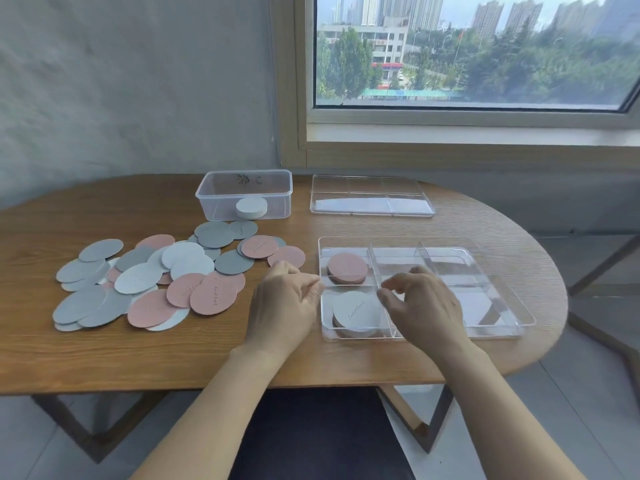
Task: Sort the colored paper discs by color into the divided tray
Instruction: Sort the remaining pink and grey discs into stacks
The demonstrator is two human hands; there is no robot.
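Divided tray (450,265) on table (207,355), right of centre: pink stack (347,268) in far-left compartment, white stack (356,313) in near-left. Left hand (284,299) at tray's left rim, right hand (415,303) over the near divider beside the white stack; both loosely curled, grasping nothing visible. Loose discs (156,275), grey, pink and white, heaped on table to the left.

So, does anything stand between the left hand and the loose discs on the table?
Nothing visible does. The left hand is beside the tray, and the nearest pink disc lies just beyond it on the table. The box stands farther back, off that path.
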